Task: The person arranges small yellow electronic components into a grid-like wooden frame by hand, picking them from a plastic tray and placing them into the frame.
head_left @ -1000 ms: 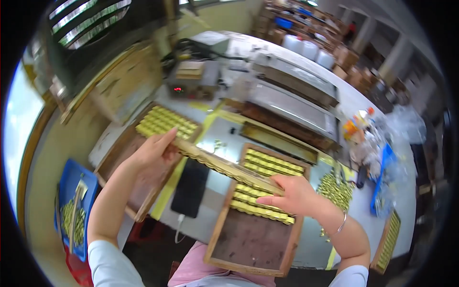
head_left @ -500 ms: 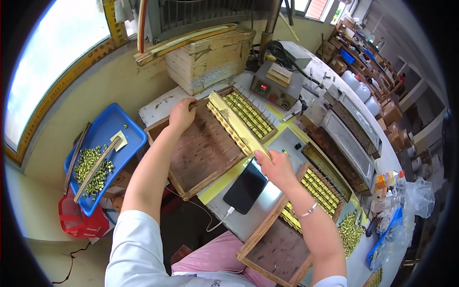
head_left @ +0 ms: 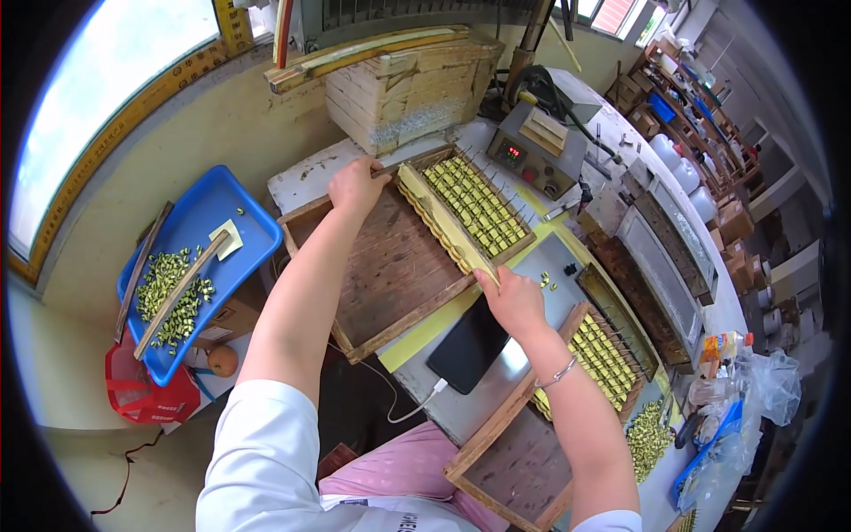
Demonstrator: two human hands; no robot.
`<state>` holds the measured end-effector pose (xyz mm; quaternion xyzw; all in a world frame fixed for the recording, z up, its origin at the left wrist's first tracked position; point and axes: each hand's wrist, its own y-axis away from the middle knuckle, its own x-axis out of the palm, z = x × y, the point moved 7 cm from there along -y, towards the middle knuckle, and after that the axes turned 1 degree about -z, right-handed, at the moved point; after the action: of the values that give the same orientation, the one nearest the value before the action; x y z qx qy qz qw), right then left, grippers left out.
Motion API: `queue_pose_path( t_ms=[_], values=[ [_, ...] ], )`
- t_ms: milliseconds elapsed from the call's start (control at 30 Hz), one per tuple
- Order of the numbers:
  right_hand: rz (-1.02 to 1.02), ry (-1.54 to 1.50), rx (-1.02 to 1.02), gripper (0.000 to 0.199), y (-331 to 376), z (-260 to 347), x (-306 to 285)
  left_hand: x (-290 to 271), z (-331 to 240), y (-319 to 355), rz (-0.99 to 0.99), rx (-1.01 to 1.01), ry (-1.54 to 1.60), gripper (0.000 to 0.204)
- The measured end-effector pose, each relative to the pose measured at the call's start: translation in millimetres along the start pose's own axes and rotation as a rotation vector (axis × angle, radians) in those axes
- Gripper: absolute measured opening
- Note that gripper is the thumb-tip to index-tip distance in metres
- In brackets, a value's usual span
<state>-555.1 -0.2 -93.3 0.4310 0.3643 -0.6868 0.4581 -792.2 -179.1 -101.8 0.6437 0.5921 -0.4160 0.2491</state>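
Observation:
A cream-yellow strip with a scalloped row of small cups along its left side lies across a shallow wooden tray. My right hand is closed on the strip's near end, thumb and fingers pinching it. At the far rim of the tray, beside the strip's far end, my left hand is closed with its fingertips on dark wood; its exact hold is partly hidden. Right of the strip, a yellow grid of cells with thin pins fills the tray's other part. A black phone with a white cable lies by the tray.
A second wooden tray with a yellow grid stands under my right forearm. Small green-yellow pieces fill part of a blue tray at left and form a pile at right. Behind are a control box and a wooden crate.
My view has shifted slightly. The strip has tipped a little, its top face showing narrower, and more of the yellow grid beside it shows. Both hands stay at the same places.

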Motion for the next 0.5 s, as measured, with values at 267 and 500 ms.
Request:
queue_pose_path(
  t_ms=[267, 500],
  values=[
    [0.088, 0.042, 0.001, 0.050, 23, -12, -18, 5, -6, -1, 0.035, -0.042, -0.012, 0.030],
    [0.182, 0.219, 0.103, 0.040, 151, -55, -120, 3, -13, 11, 0.035, -0.027, -0.010, 0.032]
  ],
)
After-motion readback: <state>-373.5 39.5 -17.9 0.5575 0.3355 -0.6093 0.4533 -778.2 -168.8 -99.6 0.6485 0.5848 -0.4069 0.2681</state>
